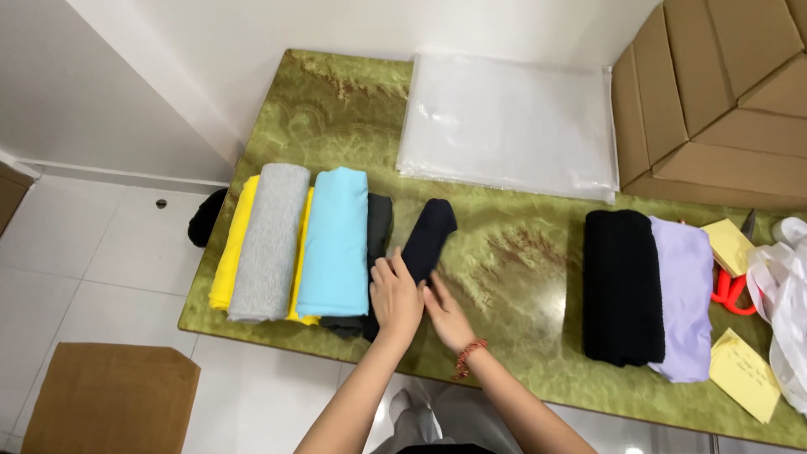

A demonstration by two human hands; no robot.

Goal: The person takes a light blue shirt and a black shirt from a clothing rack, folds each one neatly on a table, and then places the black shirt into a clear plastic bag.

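Hands are working on a dark navy cloth (427, 237): the left hand (393, 298) is pressing flat on its near end, the right hand (445, 315) is touching just beside, fingers open, while a light blue roll (334, 240) is lying left of the grip.

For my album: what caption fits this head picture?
Two hands press a rolled navy cloth on a green marble table.

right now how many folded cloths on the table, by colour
yellow cloth: 1
grey cloth: 1
light blue cloth: 1
dark grey cloth: 1
navy cloth under both hands: 1
black cloth: 1
lilac cloth: 1
total: 7
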